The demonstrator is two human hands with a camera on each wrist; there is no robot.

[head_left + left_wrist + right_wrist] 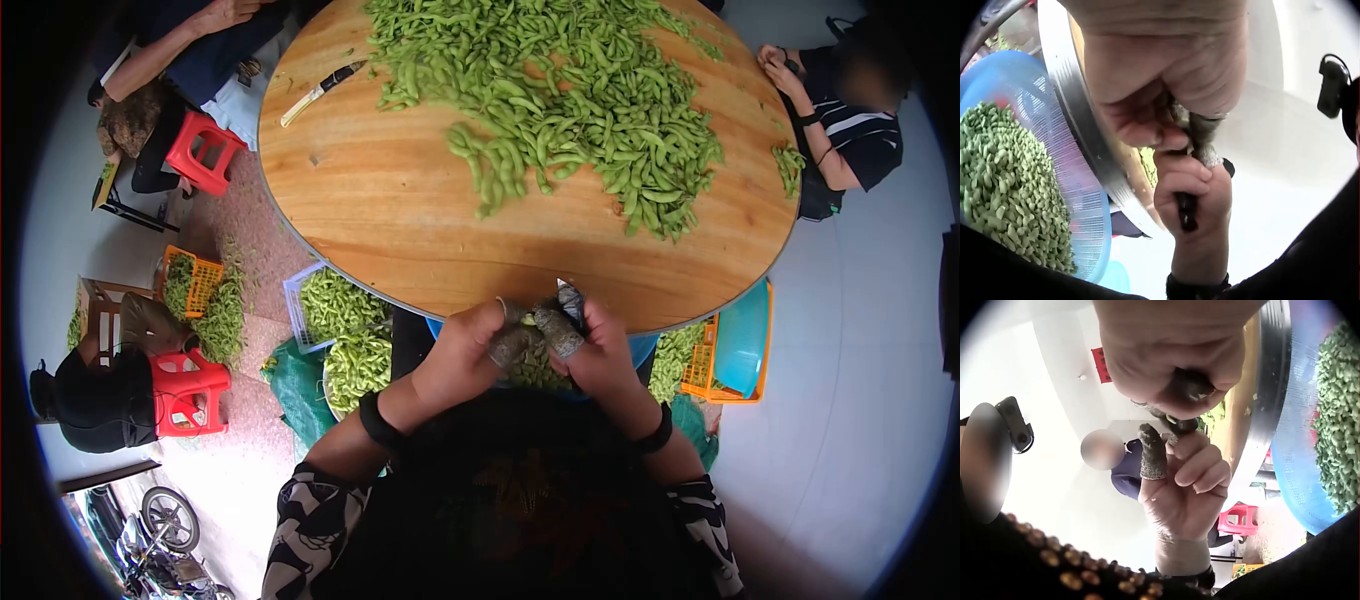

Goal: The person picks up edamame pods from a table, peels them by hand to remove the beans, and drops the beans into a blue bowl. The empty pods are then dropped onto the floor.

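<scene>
My left hand point(455, 350) and right hand point(608, 365) meet at the near edge of the round table, their fingertips close together. Worn grey-green covers point(1153, 453) wrap the thumbs and some fingers. The right hand grips a small knife point(570, 300), its blade pointing up past the fingers; in the left wrist view the dark handle point(1186, 209) sticks out below the curled fingers. Between the left thumb and fingers is a green soybean pod point(528, 320), mostly hidden. Below the hands, a blue mesh basket point(1094, 219) holds shelled green beans point(1010, 187).
A big heap of soybean pods point(560, 100) covers the far part of the wooden table point(400, 230). A second knife point(320, 93) lies at its left. Baskets of beans, a green sack point(303, 390) and red stools point(205, 150) stand around. Other people sit left and right.
</scene>
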